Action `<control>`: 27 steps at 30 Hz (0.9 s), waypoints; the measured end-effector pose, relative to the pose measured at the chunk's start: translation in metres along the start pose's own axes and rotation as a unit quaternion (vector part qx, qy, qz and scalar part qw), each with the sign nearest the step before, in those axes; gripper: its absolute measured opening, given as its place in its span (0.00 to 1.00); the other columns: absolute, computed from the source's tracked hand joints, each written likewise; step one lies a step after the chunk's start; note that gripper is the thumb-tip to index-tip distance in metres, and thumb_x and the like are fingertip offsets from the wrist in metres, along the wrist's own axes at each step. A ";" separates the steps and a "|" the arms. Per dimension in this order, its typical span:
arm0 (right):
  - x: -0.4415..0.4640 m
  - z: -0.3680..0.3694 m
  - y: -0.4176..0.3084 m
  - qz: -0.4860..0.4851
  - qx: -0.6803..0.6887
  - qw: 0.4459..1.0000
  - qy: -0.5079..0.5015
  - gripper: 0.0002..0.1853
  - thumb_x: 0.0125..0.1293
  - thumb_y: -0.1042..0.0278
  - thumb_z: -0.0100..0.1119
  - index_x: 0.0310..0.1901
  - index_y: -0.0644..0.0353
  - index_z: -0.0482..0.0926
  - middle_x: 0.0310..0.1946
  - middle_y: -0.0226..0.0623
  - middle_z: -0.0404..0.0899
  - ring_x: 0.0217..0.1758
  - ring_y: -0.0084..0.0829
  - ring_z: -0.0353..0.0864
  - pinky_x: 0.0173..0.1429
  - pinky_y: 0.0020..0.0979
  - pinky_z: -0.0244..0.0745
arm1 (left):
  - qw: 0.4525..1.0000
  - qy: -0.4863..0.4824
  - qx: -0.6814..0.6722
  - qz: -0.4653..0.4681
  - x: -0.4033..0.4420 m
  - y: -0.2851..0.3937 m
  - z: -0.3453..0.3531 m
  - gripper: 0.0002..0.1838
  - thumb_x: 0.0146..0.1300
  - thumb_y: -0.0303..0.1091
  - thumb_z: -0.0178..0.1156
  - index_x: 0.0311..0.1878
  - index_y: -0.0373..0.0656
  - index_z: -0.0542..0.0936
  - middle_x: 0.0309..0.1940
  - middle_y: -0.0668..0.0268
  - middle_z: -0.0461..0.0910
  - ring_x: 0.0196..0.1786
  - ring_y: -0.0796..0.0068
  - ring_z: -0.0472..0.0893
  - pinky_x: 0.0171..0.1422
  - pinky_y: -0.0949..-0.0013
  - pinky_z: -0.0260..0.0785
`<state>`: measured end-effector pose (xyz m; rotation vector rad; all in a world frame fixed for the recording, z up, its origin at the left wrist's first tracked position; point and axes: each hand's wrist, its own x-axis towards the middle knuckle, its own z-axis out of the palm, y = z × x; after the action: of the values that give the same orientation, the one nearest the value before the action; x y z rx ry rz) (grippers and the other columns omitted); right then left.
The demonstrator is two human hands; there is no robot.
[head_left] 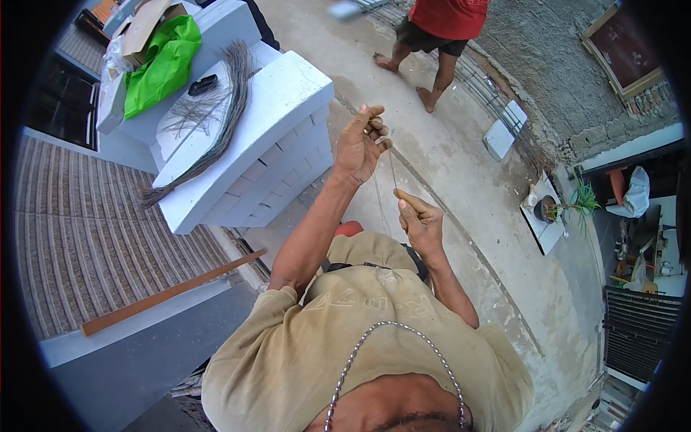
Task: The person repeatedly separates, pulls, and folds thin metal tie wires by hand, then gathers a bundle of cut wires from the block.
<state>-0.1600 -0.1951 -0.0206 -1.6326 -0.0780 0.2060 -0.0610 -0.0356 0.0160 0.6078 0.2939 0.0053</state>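
My left hand (363, 144) is raised in front of my chest, its fingers curled closed on a thin wire (393, 169). Lower and to the right, my right hand (420, 225) pinches the same wire between thumb and fingers. The wire runs between the two hands, and thin strands hang below my left hand. To the left, a long bundle of grey wire (232, 129) lies bent across a stack of white blocks (295, 79). Loose wires (193, 115) and a small black object (202, 85) rest beside it.
A green bag (165, 65) and cardboard (144, 29) sit on the blocks at upper left. A person in a red shirt (450, 18) stands ahead, near steel bars (486, 93) along the wall. A potted plant (551, 209) stands at right, and a wooden strip (173, 291) lies at left.
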 end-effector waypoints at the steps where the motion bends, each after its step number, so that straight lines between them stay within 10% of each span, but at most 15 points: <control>1: 0.001 -0.001 0.000 0.005 0.009 1.000 -0.008 0.17 0.68 0.65 0.56 0.52 0.68 0.78 0.17 0.24 0.68 0.18 0.14 0.60 0.22 0.20 0.55 | 0.998 0.002 0.045 -0.036 -0.005 -0.003 0.005 0.26 0.68 0.60 0.46 0.48 0.44 0.73 0.22 0.76 0.68 0.24 0.79 0.71 0.32 0.68 0.69; 7: -0.004 -0.003 0.013 0.029 -0.074 0.994 -0.072 0.17 0.69 0.63 0.54 0.51 0.68 0.79 0.22 0.31 0.76 0.25 0.18 0.70 0.30 0.22 0.66 | 0.995 -0.071 -0.009 -0.074 -0.001 -0.008 -0.015 0.29 0.67 0.66 0.40 0.30 0.48 0.72 0.15 0.76 0.60 0.14 0.82 0.58 0.17 0.78 0.51; 11: 0.008 -0.013 0.018 0.027 -0.028 0.991 -0.129 0.27 0.73 0.51 0.42 0.57 0.68 0.74 0.47 0.50 0.78 0.54 0.35 0.75 0.60 0.34 0.66 | 0.998 -0.040 -0.009 -0.036 -0.006 -0.007 -0.013 0.29 0.66 0.67 0.39 0.21 0.52 0.61 0.13 0.77 0.51 0.13 0.84 0.48 0.14 0.78 0.40; 18: 0.036 -0.013 -0.001 0.215 0.211 0.904 -0.304 0.28 0.73 0.56 0.45 0.67 0.67 0.59 0.38 0.45 0.81 0.38 0.31 0.82 0.42 0.28 0.76 | 0.998 -0.036 -0.013 0.057 -0.008 -0.013 -0.017 0.27 0.68 0.63 0.41 0.22 0.52 0.61 0.12 0.78 0.51 0.13 0.85 0.50 0.14 0.77 0.43; 26: 0.048 0.022 0.012 -0.023 -0.113 0.975 -0.191 0.17 0.73 0.60 0.46 0.50 0.64 0.78 0.15 0.22 0.60 0.18 0.15 0.56 0.23 0.23 0.53 | 0.783 0.093 0.362 0.497 0.001 -0.006 -0.047 0.26 0.74 0.52 0.36 0.58 0.40 0.70 0.10 0.77 0.57 0.12 0.89 0.57 0.16 0.81 0.51; 27: 0.044 0.030 0.011 -0.039 -0.120 0.975 -0.185 0.16 0.73 0.61 0.45 0.49 0.64 0.78 0.15 0.22 0.59 0.18 0.15 0.54 0.23 0.23 0.51 | 0.824 0.125 0.315 0.454 0.000 0.001 -0.046 0.26 0.75 0.51 0.36 0.60 0.40 0.68 0.10 0.77 0.58 0.12 0.88 0.57 0.16 0.80 0.52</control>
<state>-0.1230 -0.1590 -0.0368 -1.8094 -0.4670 0.4521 -0.0734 -0.0088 -0.0198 1.3741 0.2316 0.9545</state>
